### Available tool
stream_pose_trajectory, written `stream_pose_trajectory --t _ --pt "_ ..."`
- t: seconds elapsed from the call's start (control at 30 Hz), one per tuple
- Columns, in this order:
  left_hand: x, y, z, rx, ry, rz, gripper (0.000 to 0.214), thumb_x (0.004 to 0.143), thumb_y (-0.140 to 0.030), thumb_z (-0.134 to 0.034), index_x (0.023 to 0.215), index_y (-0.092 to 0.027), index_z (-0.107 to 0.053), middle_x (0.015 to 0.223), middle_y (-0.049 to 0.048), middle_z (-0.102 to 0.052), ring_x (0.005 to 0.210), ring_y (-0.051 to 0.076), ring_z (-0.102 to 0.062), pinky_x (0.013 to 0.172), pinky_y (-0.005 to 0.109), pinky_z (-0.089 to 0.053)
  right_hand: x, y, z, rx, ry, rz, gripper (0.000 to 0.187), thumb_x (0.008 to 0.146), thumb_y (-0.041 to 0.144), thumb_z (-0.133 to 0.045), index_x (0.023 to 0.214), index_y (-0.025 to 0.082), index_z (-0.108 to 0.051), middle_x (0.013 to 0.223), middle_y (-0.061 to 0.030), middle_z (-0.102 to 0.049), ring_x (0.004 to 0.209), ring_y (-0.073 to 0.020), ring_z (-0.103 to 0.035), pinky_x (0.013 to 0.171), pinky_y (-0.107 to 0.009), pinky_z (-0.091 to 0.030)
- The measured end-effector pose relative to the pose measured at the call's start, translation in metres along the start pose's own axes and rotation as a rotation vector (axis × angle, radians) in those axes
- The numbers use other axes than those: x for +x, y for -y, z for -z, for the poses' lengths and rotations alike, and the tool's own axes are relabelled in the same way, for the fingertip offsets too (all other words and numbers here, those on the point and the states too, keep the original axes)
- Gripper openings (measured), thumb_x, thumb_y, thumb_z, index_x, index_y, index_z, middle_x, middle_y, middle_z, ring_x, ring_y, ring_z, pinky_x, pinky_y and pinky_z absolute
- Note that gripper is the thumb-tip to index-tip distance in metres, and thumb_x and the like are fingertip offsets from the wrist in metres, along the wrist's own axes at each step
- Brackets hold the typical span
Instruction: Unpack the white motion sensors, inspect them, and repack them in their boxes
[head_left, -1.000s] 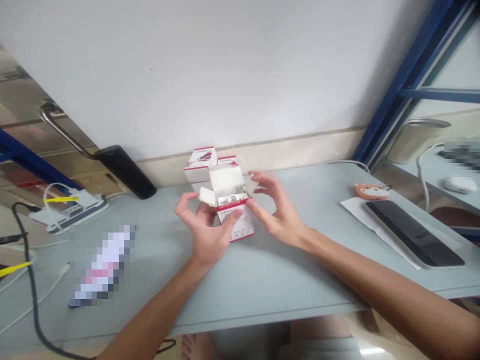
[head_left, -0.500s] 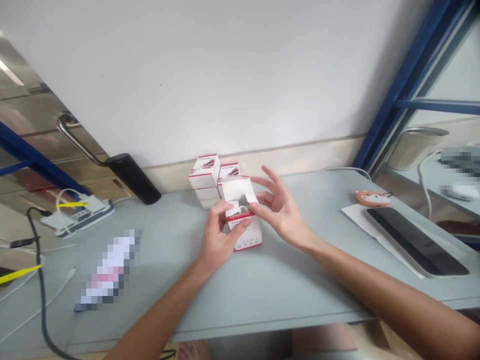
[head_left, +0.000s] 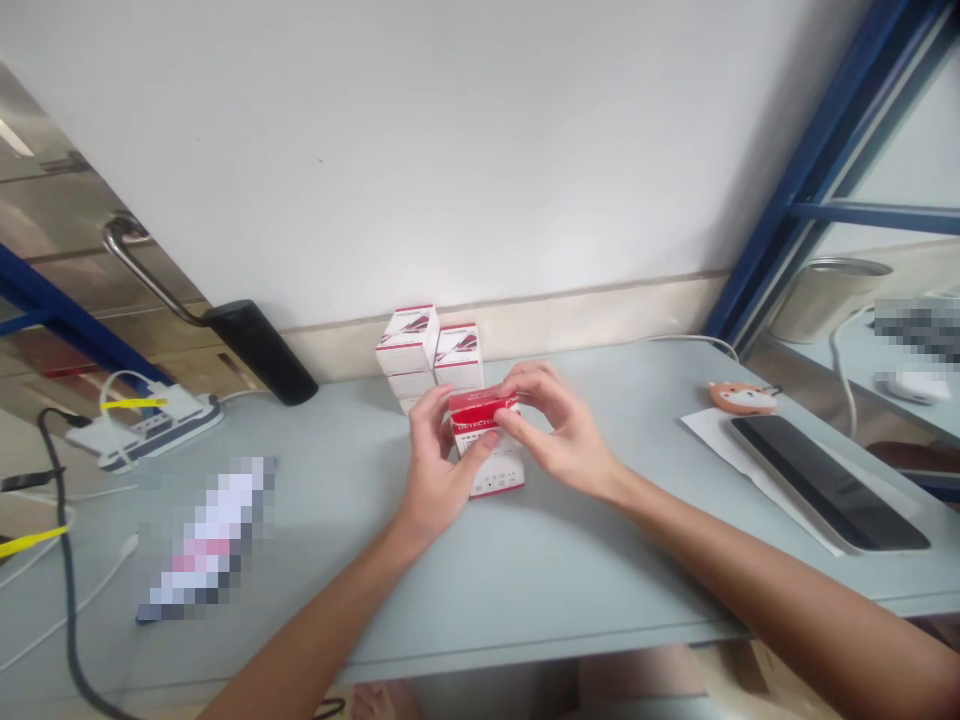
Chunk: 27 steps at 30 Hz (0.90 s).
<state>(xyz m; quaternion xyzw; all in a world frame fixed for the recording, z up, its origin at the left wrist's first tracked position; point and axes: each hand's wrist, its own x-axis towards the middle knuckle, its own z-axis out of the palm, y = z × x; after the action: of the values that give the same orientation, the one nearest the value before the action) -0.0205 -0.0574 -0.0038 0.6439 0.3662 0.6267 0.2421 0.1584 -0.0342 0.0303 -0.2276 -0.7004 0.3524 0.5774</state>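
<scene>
A small white and red detector box (head_left: 492, 465) stands on the pale table (head_left: 525, 560) in front of me. My left hand (head_left: 435, 470) wraps round its left side. My right hand (head_left: 559, 430) pinches the red top flap, which lies folded down over the box. Behind it, against the wall, stand more boxes of the same kind (head_left: 427, 355), stacked.
A dark tablet (head_left: 829, 480) lies on white paper at the right, with an orange fox-shaped charm (head_left: 742, 398) beside it. A black cylinder (head_left: 259, 350) leans at the back left. A power strip (head_left: 146, 425), cables and a blurred flat item (head_left: 202, 540) lie on the left.
The box's top flaps stood open a second ago. My left hand closed round the box and my right hand folded the lid down, so the top is shut now.
</scene>
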Motion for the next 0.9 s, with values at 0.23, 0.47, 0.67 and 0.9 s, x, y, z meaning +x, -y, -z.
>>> stream_pose_trajectory --t 0.23,0.47,0.67,0.9 --pt "0.0 0.001 0.003 0.09 0.028 -0.16 0.055 0.095 -0.03 -0.074 0.142 -0.033 -0.046 0.135 0.0075 -0.063 0.116 0.02 -0.07 0.096 0.035 -0.06 -0.001 0.001 0.002 -0.082 0.016 0.094 0.004 0.1 0.029 -0.067 0.102 0.026 -0.069 0.112 -0.0074 -0.061 0.112 -0.0225 -0.064 0.104 -0.045 -0.054" --pt "0.006 0.0 0.006 0.073 0.075 -0.21 0.031 0.097 -0.029 -0.071 0.125 -0.027 -0.058 0.126 0.0075 -0.067 0.119 0.021 -0.068 0.1 0.038 -0.058 0.001 -0.003 0.007 -0.204 0.051 0.2 0.008 0.1 0.031 -0.067 0.099 0.024 -0.068 0.118 -0.0107 -0.062 0.121 -0.0267 -0.061 0.108 -0.049 -0.052" --pt "0.014 -0.001 0.01 -0.024 -0.197 0.179 0.033 0.096 -0.046 -0.071 0.111 -0.025 -0.051 0.103 0.0027 -0.07 0.086 0.016 -0.072 0.07 0.027 -0.059 -0.011 -0.011 0.003 -0.097 0.405 -0.169 0.094 0.09 0.033 -0.077 0.166 0.036 -0.022 0.154 -0.0136 -0.049 0.114 -0.0249 -0.068 0.093 -0.044 -0.063" --pt "0.033 0.023 0.042 0.147 -0.417 0.129 0.039 0.102 -0.054 -0.057 0.131 -0.029 -0.049 0.116 0.0057 -0.064 0.1 0.017 -0.065 0.083 0.029 -0.055 0.001 -0.015 0.008 -0.312 -0.086 -0.143 0.071 0.084 0.043 -0.083 0.144 0.033 -0.047 0.123 -0.0062 -0.073 0.097 -0.0266 -0.071 0.088 -0.046 -0.06"
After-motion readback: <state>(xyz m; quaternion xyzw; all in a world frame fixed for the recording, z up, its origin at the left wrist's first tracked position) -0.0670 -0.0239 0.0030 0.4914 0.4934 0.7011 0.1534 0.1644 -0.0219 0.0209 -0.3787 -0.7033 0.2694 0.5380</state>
